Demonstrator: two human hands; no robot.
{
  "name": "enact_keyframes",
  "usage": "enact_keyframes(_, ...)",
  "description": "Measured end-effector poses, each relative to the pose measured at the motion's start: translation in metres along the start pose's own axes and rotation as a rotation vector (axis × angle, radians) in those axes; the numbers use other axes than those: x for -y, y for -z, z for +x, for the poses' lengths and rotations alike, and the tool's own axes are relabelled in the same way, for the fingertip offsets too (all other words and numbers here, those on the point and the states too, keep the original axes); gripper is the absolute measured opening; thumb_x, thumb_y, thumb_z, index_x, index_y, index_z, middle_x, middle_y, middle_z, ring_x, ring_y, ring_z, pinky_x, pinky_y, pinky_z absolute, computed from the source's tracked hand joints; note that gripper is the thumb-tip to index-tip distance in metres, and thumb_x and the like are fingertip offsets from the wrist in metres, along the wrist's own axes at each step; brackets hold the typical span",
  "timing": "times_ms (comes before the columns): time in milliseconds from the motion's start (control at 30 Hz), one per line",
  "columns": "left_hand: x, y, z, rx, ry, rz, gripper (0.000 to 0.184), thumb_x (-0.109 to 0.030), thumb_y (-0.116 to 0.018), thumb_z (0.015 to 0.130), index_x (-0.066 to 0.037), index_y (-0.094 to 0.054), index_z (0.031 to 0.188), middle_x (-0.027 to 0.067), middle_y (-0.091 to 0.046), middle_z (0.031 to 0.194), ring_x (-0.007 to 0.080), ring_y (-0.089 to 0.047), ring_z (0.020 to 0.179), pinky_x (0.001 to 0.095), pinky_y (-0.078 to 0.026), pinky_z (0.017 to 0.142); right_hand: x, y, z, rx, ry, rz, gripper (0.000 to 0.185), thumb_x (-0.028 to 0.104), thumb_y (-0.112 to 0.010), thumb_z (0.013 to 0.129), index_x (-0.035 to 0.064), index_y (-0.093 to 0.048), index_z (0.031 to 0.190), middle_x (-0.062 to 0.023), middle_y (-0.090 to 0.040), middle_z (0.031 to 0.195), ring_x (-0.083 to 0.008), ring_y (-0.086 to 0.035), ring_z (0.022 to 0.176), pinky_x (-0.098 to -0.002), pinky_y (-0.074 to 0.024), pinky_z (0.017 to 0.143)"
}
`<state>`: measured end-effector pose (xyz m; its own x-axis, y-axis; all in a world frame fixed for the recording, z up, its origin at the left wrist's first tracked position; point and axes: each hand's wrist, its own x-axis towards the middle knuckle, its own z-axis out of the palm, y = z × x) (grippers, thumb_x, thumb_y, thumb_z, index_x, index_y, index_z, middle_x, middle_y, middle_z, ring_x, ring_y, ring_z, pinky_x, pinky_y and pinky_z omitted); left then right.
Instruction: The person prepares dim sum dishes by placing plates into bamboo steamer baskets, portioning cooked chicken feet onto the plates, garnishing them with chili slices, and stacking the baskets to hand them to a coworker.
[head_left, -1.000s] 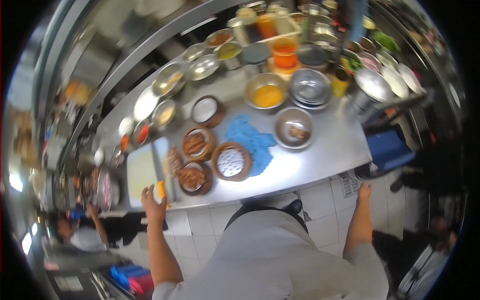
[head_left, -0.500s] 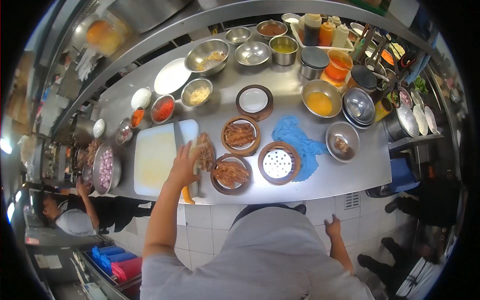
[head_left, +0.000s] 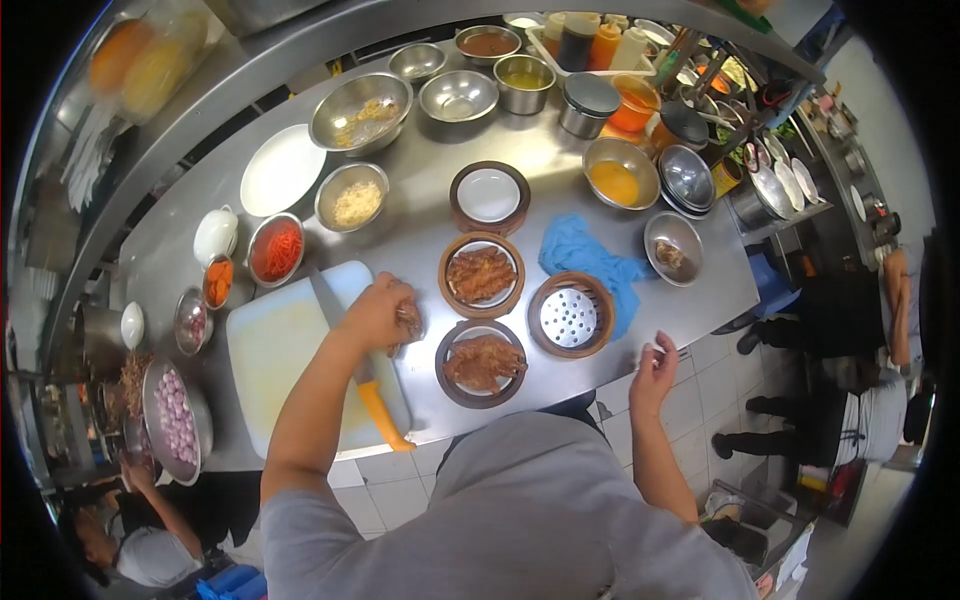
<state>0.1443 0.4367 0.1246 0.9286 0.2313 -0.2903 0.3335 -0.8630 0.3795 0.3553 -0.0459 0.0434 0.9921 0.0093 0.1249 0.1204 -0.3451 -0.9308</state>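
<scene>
My left hand [head_left: 378, 312] is closed over a brown clump of food [head_left: 408, 320] beside the cutting board [head_left: 280, 350], covering most of it. Below that hand, a knife [head_left: 380, 405] with a yellow handle lies on the board. My right hand [head_left: 655, 375] is in the air by the table's front edge, empty, fingers loosely apart. Two round steamer baskets hold plates of reddish-brown food that looks like chicken feet: one upper basket [head_left: 522, 275] and one lower basket [head_left: 440, 383]. To their right sits a steamer basket [head_left: 607, 310] with a perforated white base.
A blue cloth [head_left: 590, 250] lies behind the perforated basket. Steel bowls ring the table, among them shredded carrot [head_left: 279, 250], chopped garlic [head_left: 356, 203], yellow liquid [head_left: 614, 183] and shallots [head_left: 177, 420]. A co-worker [head_left: 150, 545] is at the left; other people stand at the right.
My left hand has gone from reaching over the knife and board edge to closing on the brown clump. My right hand has risen from my side to the table's edge. The view has shifted.
</scene>
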Motion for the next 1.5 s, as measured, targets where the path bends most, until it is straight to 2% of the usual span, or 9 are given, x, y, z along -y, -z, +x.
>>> enact_keyframes(200, 0.035, 0.005, 0.012, -0.204, 0.07, -0.388, 0.06, -0.01, -0.084, 0.068, -0.006, -0.067, 0.126, 0.0154, -0.064, 0.116, 0.0337, -0.068, 0.107, 0.0406, -0.056, 0.098, 0.033, 0.003, -0.031, 0.227, 0.117, -0.151, 0.039, 0.012, -0.067, 0.105, 0.006, -0.06, 0.142, -0.0069, -0.059, 0.135, -0.0106, -0.057, 0.103, -0.0252, -0.051, 0.083)
enact_keyframes(400, 0.033, 0.023, 0.026, -0.015, 0.317, -1.028, 0.054, -0.002, -0.077, 0.075, 0.0, -0.062, 0.127, 0.006, -0.069, 0.101, 0.0188, -0.068, 0.087, 0.0324, -0.057, 0.082, 0.034, 0.0, -0.021, 0.3, -0.228, 0.112, 0.041, 0.016, -0.067, 0.104, 0.0042, -0.06, 0.143, -0.0079, -0.063, 0.13, -0.0141, -0.06, 0.1, -0.0291, -0.0527, 0.084)
enact_keyframes(667, 0.047, 0.042, 0.036, 0.18, 0.381, -1.624, 0.058, 0.007, -0.068, 0.084, 0.0, -0.051, 0.14, 0.009, -0.068, 0.102, 0.0098, -0.055, 0.064, 0.025, -0.048, 0.059, 0.076, -0.046, 0.022, 0.601, -0.158, 0.267, 0.039, 0.026, -0.067, 0.107, 0.0075, -0.062, 0.141, -0.0012, -0.067, 0.122, -0.009, -0.062, 0.101, -0.0247, -0.0494, 0.082)
enact_keyframes(867, -0.036, 0.114, 0.077, -0.17, 0.261, -1.398, 0.06, 0.003, -0.071, 0.084, 0.002, -0.051, 0.141, 0.0101, -0.068, 0.11, 0.0099, -0.06, 0.072, 0.0252, -0.052, 0.064, 0.123, -0.103, 0.066, 0.899, -0.117, 0.28, 0.036, 0.024, -0.067, 0.108, 0.005, -0.065, 0.138, -0.0036, -0.07, 0.121, -0.0126, -0.064, 0.109, -0.0274, -0.0502, 0.093)
enact_keyframes(1033, -0.069, 0.078, 0.166, -0.563, 0.029, -0.747, 0.068, -0.011, -0.082, 0.075, 0.003, -0.057, 0.137, 0.0174, -0.067, 0.119, 0.0306, -0.07, 0.098, 0.0372, -0.059, 0.088, 0.133, -0.174, 0.106, 0.935, -0.111, 0.175, 0.039, 0.028, -0.065, 0.108, 0.0038, -0.065, 0.139, -0.0111, -0.071, 0.13, -0.0203, -0.068, 0.117, -0.0334, -0.0522, 0.102)
enact_keyframes(1133, -0.106, 0.039, 0.19, -0.49, 0.138, -0.471, 0.071, -0.021, -0.087, 0.075, -0.005, -0.061, 0.139, 0.0303, -0.052, 0.148, 0.045, -0.059, 0.13, 0.0466, -0.05, 0.112, 0.128, -0.218, 0.123, 0.873, 0.071, 0.188, 0.043, 0.027, -0.068, 0.107, 0.0027, -0.062, 0.142, -0.006, -0.07, 0.117, -0.0106, -0.063, 0.095, -0.0267, -0.0533, 0.085)
enact_keyframes(1233, -0.111, 0.011, 0.188, -0.621, -0.016, -0.287, 0.067, -0.018, -0.083, 0.082, -0.005, -0.059, 0.144, 0.0295, -0.056, 0.146, 0.0451, -0.061, 0.128, 0.0468, -0.05, 0.112, 0.122, -0.237, 0.142, 0.843, 0.085, 0.087, 0.055, 0.031, -0.071, 0.104, 0.0014, -0.057, 0.149, -0.0097, -0.072, 0.118, -0.0151, -0.067, 0.095, -0.0317, -0.0564, 0.085)
enact_keyframes(1400, -0.071, 0.025, 0.183, -0.711, 0.31, -0.476, 0.051, -0.012, -0.069, 0.097, -0.002, -0.059, 0.146, 0.0239, -0.066, 0.141, 0.0387, -0.066, 0.125, 0.0471, -0.052, 0.107, 0.119, -0.25, 0.17, 0.808, 0.192, -0.136, 0.063, 0.03, -0.074, 0.098, 0.0013, -0.055, 0.151, -0.0229, -0.071, 0.132, -0.0354, -0.073, 0.112, -0.0429, -0.0572, 0.095)
enact_keyframes(1500, -0.048, 0.015, 0.197, -0.713, 0.369, -0.454, 0.034, -0.015, -0.07, 0.098, 0.001, -0.071, 0.129, 0.0221, -0.075, 0.119, 0.0347, -0.073, 0.106, 0.0447, -0.057, 0.094, 0.123, -0.269, 0.182, 0.757, 0.288, -0.113, 0.054, 0.027, -0.075, 0.095, 0.0026, -0.065, 0.142, -0.0231, -0.074, 0.124, -0.0378, -0.073, 0.108, -0.0445, -0.0573, 0.095)
